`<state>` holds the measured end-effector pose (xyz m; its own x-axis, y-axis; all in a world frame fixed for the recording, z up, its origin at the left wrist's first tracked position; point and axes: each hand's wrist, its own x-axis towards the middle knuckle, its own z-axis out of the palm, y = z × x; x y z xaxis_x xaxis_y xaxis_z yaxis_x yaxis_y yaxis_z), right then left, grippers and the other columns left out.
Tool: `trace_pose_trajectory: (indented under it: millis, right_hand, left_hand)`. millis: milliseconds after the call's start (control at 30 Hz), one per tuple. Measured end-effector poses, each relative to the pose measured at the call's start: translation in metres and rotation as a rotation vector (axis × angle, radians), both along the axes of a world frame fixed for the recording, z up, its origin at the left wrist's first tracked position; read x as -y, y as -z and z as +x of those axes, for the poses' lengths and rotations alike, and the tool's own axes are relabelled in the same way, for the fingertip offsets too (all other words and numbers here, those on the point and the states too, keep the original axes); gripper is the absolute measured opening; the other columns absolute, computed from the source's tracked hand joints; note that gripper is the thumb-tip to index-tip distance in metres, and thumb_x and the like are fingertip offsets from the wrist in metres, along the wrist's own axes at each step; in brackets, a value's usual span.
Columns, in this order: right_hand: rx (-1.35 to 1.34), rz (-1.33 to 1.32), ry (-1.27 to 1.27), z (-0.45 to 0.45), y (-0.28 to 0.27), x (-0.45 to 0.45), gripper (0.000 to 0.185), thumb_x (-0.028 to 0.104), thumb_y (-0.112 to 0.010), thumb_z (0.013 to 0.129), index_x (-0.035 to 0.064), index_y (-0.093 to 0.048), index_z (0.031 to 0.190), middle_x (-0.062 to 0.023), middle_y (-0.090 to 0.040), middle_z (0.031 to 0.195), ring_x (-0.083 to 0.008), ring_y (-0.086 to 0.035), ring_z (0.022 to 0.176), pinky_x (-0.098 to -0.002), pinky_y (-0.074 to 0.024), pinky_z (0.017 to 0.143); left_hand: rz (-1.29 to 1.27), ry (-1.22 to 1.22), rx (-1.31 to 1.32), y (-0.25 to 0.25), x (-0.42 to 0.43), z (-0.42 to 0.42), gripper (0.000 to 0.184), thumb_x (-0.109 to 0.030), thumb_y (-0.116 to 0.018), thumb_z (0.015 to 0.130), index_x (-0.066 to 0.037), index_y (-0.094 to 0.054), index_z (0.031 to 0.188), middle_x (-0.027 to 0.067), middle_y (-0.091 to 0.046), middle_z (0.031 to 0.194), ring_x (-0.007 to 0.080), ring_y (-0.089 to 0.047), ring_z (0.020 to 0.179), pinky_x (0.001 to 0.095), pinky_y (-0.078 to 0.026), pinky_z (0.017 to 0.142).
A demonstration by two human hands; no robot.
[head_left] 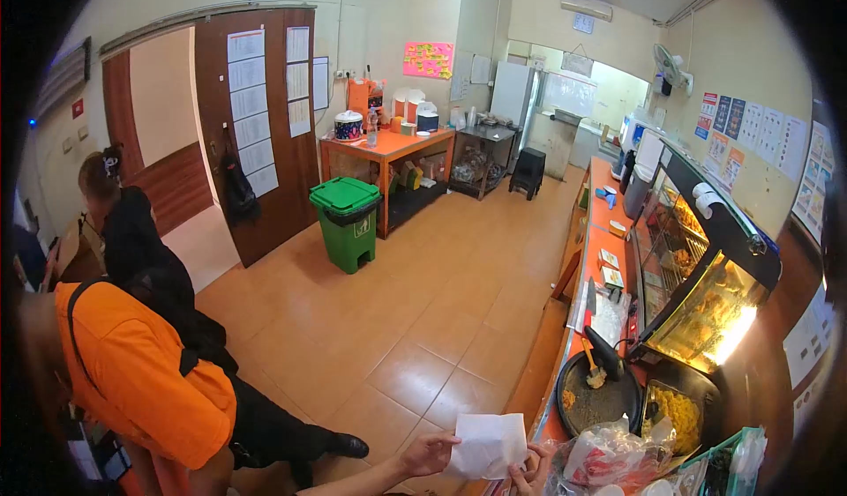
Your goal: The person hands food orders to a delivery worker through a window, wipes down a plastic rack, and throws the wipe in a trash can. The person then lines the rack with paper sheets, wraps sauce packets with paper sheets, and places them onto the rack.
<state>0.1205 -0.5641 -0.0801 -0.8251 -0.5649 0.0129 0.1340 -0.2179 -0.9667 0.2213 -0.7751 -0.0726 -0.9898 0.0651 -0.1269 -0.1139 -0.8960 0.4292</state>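
My left hand [430, 454] pinches the left edge of a square white paper [488, 444], which may be a flat paper bag. At its lower right edge, the fingers of my right hand [532, 471] grip the same paper. Just beyond my right hand, clear plastic bags [609, 452] with red and white contents lie on the counter. Behind them sits a round dark stone mortar [609, 405] with a thick black pestle [603, 351] and an orange-handled utensil [593, 368] in it. A tray of yellow food [675, 418] stands beside the mortar.
A lit glass food warmer [706, 306] stands along the right counter, with small boxes [610, 277] and a knife [589, 305] near it. A person in an orange shirt [146, 372] and another in black [146, 240] are at left. A green bin [346, 231] stands ahead.
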Motion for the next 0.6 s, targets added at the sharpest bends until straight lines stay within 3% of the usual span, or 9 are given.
trace_pose_trajectory:
  millis: [67, 200, 267, 300, 333, 400, 433, 500, 600]
  right_hand:
    - [-0.166, 0.019, 0.012, -0.007, 0.013, -0.001, 0.057, 0.007, -0.067, 0.078, 0.0066, -0.037, 0.128, -0.0091, -0.048, 0.119, -0.0216, -0.049, 0.107, -0.0323, -0.0395, 0.089]
    - [-0.249, 0.146, 0.026, 0.001, 0.019, -0.002, 0.07, 0.006, -0.069, 0.077, 0.0076, -0.029, 0.135, -0.0086, -0.048, 0.119, -0.0221, -0.049, 0.11, -0.0337, -0.0419, 0.09]
    - [-0.215, -0.069, -0.02, 0.017, -0.02, 0.015, 0.084, 0.005, -0.07, 0.075, 0.0085, -0.018, 0.141, -0.0094, -0.046, 0.123, -0.0233, -0.048, 0.113, -0.0349, -0.0459, 0.089]
    - [-0.015, 0.043, -0.082, 0.016, -0.013, 0.01, 0.085, 0.003, -0.071, 0.073, 0.0087, -0.02, 0.141, -0.01, -0.042, 0.13, -0.0255, -0.049, 0.113, -0.0353, -0.0488, 0.087]
    - [-0.017, 0.043, -0.082, 0.015, -0.014, 0.011, 0.085, 0.003, -0.071, 0.073, 0.0087, -0.02, 0.141, -0.01, -0.042, 0.13, -0.0255, -0.049, 0.113, -0.0353, -0.0488, 0.087]
    - [-0.121, -0.018, -0.08, 0.016, -0.015, 0.013, 0.065, 0.004, -0.07, 0.073, 0.006, -0.041, 0.132, -0.0098, -0.05, 0.124, -0.0234, -0.053, 0.106, -0.0332, -0.0482, 0.086]
    - [-0.117, -0.011, -0.081, 0.012, -0.008, 0.008, 0.065, 0.004, -0.07, 0.073, 0.006, -0.041, 0.132, -0.0098, -0.05, 0.124, -0.0234, -0.053, 0.106, -0.0332, -0.0482, 0.086]
    - [-0.08, 0.137, -0.325, -0.001, 0.012, -0.006, 0.04, 0.005, -0.069, 0.075, 0.0021, -0.058, 0.114, -0.0083, -0.06, 0.108, -0.0195, -0.056, 0.1, -0.0314, -0.0461, 0.086]
    - [-0.076, 0.266, -0.299, 0.016, -0.075, 0.006, 0.027, 0.007, -0.066, 0.077, -0.0001, -0.063, 0.103, -0.0077, -0.064, 0.097, -0.0168, -0.057, 0.095, -0.0298, -0.0442, 0.086]
  left_hand:
    - [0.017, -0.016, 0.068, -0.003, -0.001, 0.001, 0.051, -0.024, -0.05, 0.087, -0.001, -0.041, 0.131, 0.012, -0.05, 0.13, 0.0265, -0.047, 0.119, 0.0447, -0.031, 0.104]
    - [0.064, -0.116, 0.17, 0.007, -0.003, -0.002, 0.05, -0.029, -0.044, 0.09, -0.003, -0.039, 0.133, 0.0114, -0.048, 0.132, 0.0269, -0.046, 0.121, 0.0456, -0.03, 0.105]
    - [0.085, -0.128, 0.147, 0.01, -0.001, -0.004, 0.05, -0.03, -0.042, 0.091, -0.003, -0.039, 0.133, 0.0118, -0.048, 0.133, 0.0271, -0.046, 0.121, 0.0456, -0.031, 0.105]
    - [0.112, -0.141, 0.133, 0.012, 0.0, -0.005, 0.051, -0.032, -0.04, 0.091, -0.003, -0.039, 0.133, 0.0122, -0.048, 0.133, 0.0272, -0.046, 0.121, 0.0456, -0.031, 0.105]
    - [0.112, -0.142, 0.131, 0.021, 0.0, -0.006, 0.051, -0.032, -0.04, 0.091, -0.003, -0.039, 0.133, 0.0122, -0.048, 0.133, 0.0272, -0.046, 0.121, 0.0456, -0.031, 0.105]
    - [0.467, -0.043, -0.247, 0.046, 0.007, -0.011, 0.05, -0.028, -0.04, 0.091, -0.001, -0.039, 0.133, 0.0129, -0.047, 0.133, 0.0258, -0.049, 0.118, 0.0424, -0.034, 0.103]
    - [0.474, -0.045, -0.244, 0.052, 0.01, -0.012, 0.05, -0.028, -0.04, 0.091, -0.001, -0.039, 0.133, 0.0129, -0.047, 0.133, 0.0258, -0.049, 0.118, 0.0424, -0.034, 0.103]
    - [0.358, -0.103, -0.17, 0.059, 0.017, -0.011, 0.049, -0.026, -0.037, 0.091, -0.001, -0.038, 0.133, 0.0136, -0.049, 0.132, 0.027, -0.051, 0.116, 0.0428, -0.035, 0.102]
    - [0.156, -0.135, -0.116, 0.044, 0.03, -0.007, 0.041, -0.025, -0.044, 0.089, -0.007, -0.044, 0.126, 0.0117, -0.051, 0.127, 0.0271, -0.052, 0.113, 0.043, -0.038, 0.099]
